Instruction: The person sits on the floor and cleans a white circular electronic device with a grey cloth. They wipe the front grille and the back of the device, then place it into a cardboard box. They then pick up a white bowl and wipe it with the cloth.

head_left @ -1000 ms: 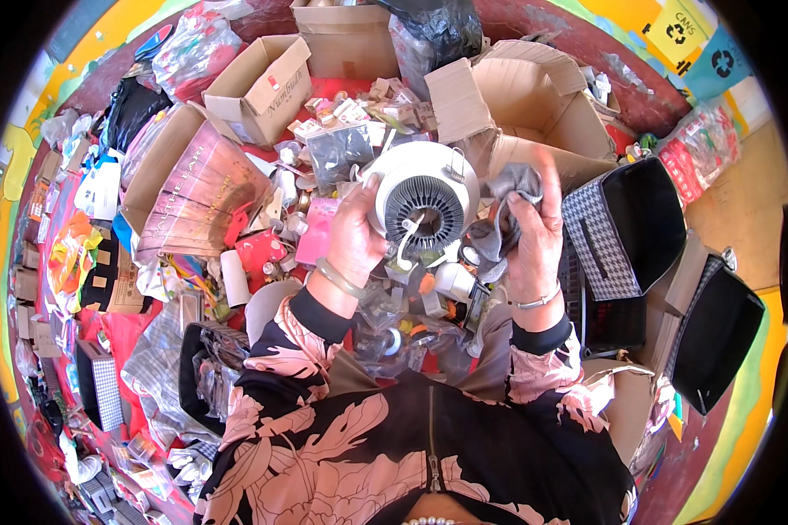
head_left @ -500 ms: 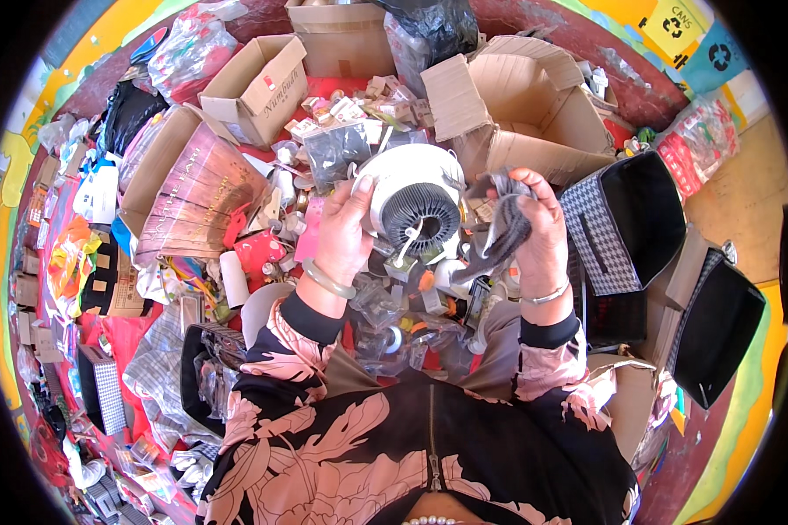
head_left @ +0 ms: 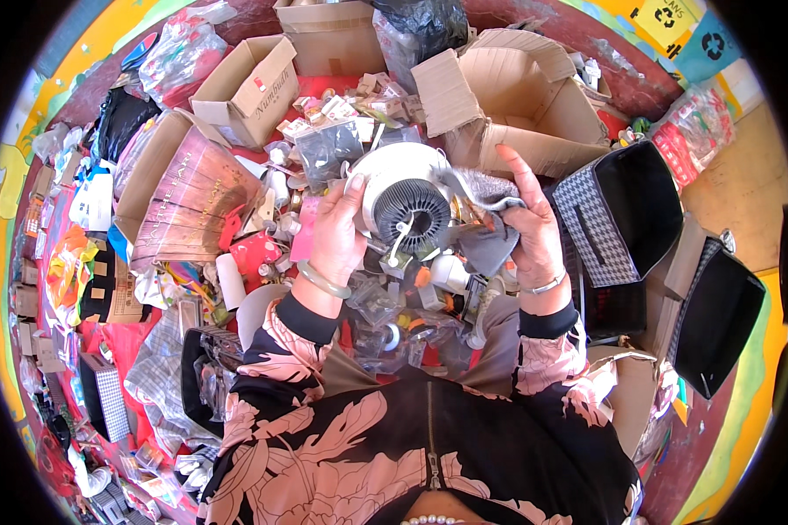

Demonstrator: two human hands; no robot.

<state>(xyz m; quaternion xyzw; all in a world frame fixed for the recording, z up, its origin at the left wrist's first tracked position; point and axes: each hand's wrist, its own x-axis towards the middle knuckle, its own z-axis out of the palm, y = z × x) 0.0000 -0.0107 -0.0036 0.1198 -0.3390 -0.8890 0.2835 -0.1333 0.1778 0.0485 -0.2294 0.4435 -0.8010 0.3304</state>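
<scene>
Lamp: here it is, one round white lamp (head_left: 382, 172) with a ribbed dark collar, up between the hands, white cable (head_left: 397, 245) dangling.
Left hand: this hand (head_left: 340, 229) pinches the rim, thumb in front, other fingers lost behind.
Right hand: index finger up on this hand (head_left: 534, 232), the rest clutching one grey cloth (head_left: 488, 248), some fingertips buried in folds.
Cloth against lamp: overlapping at the right rim; contact, can't tell.
Far side: three cardboard boxes (head_left: 267, 109), the middle one sliced by the top edge.
Below: clear plastic (head_left: 376, 306), too jumbled to count.
</scene>
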